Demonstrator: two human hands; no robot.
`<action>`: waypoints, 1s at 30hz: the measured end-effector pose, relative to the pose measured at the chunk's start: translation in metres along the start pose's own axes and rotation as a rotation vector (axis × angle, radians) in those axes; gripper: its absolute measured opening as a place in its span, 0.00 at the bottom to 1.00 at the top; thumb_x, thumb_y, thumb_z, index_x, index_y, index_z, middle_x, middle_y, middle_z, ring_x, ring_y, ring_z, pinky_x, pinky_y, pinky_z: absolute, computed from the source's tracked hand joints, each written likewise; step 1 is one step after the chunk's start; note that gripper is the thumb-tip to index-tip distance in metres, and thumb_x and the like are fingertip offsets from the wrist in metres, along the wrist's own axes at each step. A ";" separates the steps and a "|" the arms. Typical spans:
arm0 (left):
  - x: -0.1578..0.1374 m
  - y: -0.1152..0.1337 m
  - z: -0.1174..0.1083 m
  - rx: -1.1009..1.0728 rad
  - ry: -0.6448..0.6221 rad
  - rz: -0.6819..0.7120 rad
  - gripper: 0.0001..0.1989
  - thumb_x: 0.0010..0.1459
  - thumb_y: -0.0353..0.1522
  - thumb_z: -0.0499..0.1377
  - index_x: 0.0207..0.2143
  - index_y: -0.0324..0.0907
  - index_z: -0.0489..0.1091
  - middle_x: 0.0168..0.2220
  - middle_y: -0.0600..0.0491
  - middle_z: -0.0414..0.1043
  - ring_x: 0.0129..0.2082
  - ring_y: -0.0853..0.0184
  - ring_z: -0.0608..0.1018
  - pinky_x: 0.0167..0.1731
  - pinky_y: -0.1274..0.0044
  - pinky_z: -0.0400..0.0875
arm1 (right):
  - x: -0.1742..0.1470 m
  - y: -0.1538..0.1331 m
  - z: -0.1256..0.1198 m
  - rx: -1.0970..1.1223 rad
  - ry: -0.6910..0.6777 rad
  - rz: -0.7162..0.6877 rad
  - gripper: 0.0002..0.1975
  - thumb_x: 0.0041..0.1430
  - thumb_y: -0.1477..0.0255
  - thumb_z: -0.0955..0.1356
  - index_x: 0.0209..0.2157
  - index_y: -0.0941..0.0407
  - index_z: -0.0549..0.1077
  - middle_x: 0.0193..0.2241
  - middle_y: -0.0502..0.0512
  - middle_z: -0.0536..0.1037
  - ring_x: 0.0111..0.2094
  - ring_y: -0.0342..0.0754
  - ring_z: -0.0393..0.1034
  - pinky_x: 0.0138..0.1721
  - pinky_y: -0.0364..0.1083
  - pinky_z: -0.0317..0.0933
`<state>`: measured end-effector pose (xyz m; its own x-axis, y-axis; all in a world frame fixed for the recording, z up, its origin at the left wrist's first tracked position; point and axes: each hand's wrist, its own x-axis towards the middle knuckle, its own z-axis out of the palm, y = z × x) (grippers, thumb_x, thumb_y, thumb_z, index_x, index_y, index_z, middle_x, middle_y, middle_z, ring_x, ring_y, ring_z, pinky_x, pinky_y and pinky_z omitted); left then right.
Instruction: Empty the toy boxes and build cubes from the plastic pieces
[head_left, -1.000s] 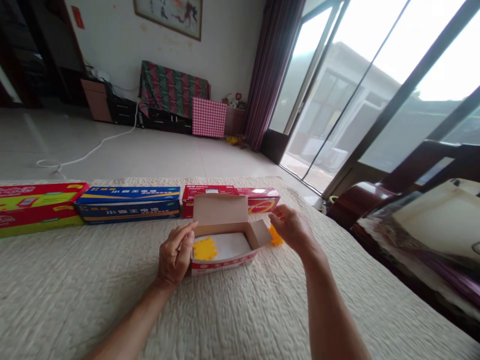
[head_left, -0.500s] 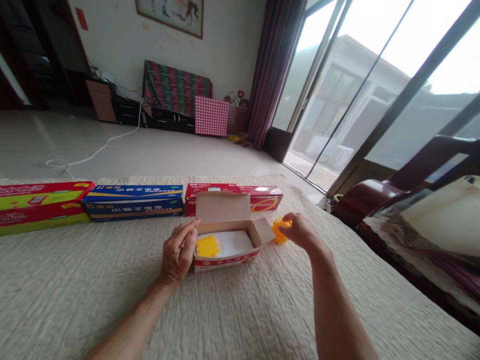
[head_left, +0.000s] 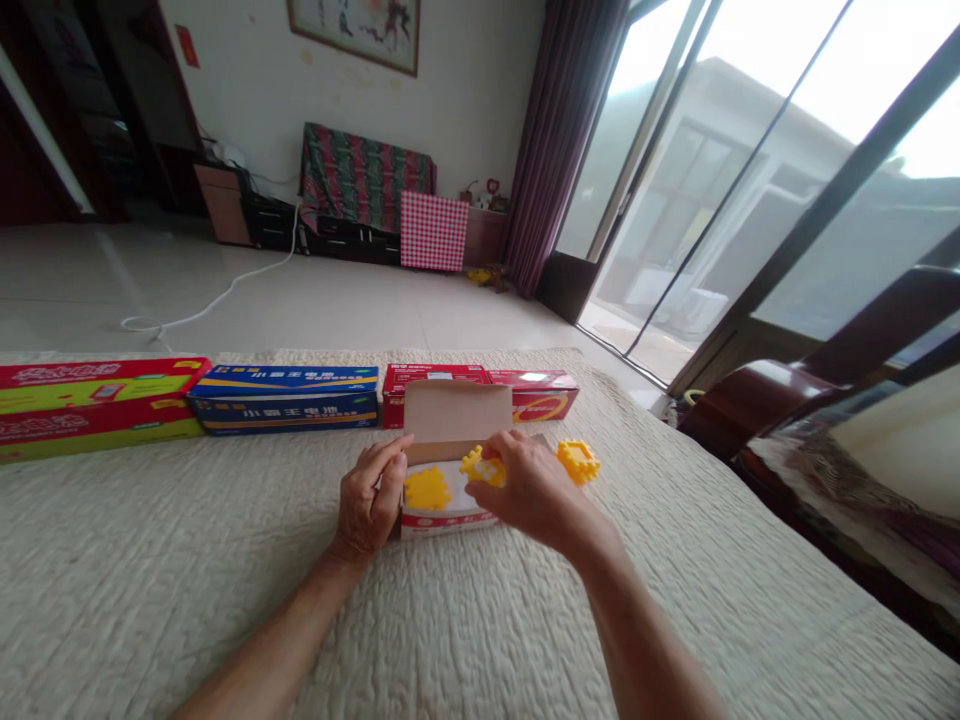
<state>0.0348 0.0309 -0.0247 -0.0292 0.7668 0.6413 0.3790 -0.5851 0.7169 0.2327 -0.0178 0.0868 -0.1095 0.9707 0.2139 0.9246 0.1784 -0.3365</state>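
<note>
Home living room: framed picture [head_left: 356,30] on wall [head_left: 476,115], purple curtain [head_left: 551,150] by glass doors [head_left: 667,180], cloth-draped low cabinet [head_left: 349,244].

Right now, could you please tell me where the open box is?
In the head view, the open box sits just below centre, between the left hand and the yellow block, in front of the red boxes.

The blue box [head_left: 281,408] reads "小霸王电池" in pale characters on its top and again on its front, each with a line of smaller characters too fine to make out. Lettering on the red-and-green box [head_left: 105,400], the red box [head_left: 433,374] behind the open carton [head_left: 442,524], and the carton's own front is too blurred to read surely. The framed picture [head_left: 356,30] bears dark brush marks, likewise illegible.
</note>
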 end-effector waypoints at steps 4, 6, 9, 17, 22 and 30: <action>0.000 0.001 0.000 -0.002 0.003 -0.002 0.17 0.63 0.37 0.49 0.45 0.40 0.74 0.45 0.47 0.76 0.47 0.63 0.76 0.49 0.70 0.71 | 0.004 0.001 0.011 -0.121 -0.028 0.083 0.12 0.50 0.64 0.68 0.34 0.57 0.72 0.35 0.61 0.74 0.36 0.53 0.68 0.37 0.51 0.60; 0.000 0.001 -0.001 -0.002 0.002 -0.001 0.17 0.63 0.37 0.49 0.45 0.40 0.74 0.45 0.47 0.76 0.46 0.63 0.77 0.49 0.70 0.71 | 0.004 0.001 0.011 -0.137 -0.039 0.108 0.13 0.50 0.62 0.68 0.34 0.57 0.71 0.35 0.61 0.73 0.36 0.54 0.67 0.38 0.52 0.60; 0.000 0.001 -0.001 0.000 -0.001 0.000 0.17 0.63 0.36 0.49 0.45 0.40 0.74 0.45 0.47 0.76 0.46 0.63 0.77 0.48 0.70 0.71 | 0.004 -0.001 0.009 -0.115 -0.014 0.119 0.16 0.49 0.59 0.70 0.32 0.56 0.70 0.35 0.61 0.72 0.37 0.54 0.67 0.38 0.52 0.61; 0.000 0.001 -0.001 0.002 0.004 0.007 0.17 0.63 0.36 0.50 0.45 0.39 0.74 0.44 0.47 0.77 0.45 0.63 0.77 0.47 0.71 0.72 | 0.008 0.047 -0.028 -0.057 0.198 0.234 0.12 0.55 0.60 0.66 0.34 0.54 0.72 0.38 0.59 0.75 0.37 0.52 0.69 0.38 0.51 0.62; -0.001 0.000 -0.001 0.002 0.005 0.005 0.17 0.63 0.37 0.50 0.45 0.40 0.74 0.46 0.47 0.77 0.47 0.62 0.77 0.48 0.71 0.71 | 0.010 0.106 -0.040 -0.144 0.147 0.509 0.19 0.54 0.58 0.66 0.40 0.58 0.74 0.40 0.62 0.76 0.40 0.53 0.71 0.38 0.48 0.62; -0.001 -0.001 -0.001 0.005 0.000 0.002 0.18 0.63 0.38 0.50 0.45 0.40 0.74 0.46 0.47 0.76 0.47 0.62 0.77 0.48 0.71 0.71 | 0.013 0.123 -0.017 -0.144 -0.026 0.561 0.23 0.47 0.58 0.70 0.41 0.58 0.76 0.37 0.62 0.78 0.37 0.53 0.73 0.33 0.46 0.62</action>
<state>0.0332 0.0304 -0.0254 -0.0288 0.7654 0.6429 0.3841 -0.5853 0.7140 0.3513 0.0137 0.0637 0.4043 0.9145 0.0161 0.8841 -0.3863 -0.2631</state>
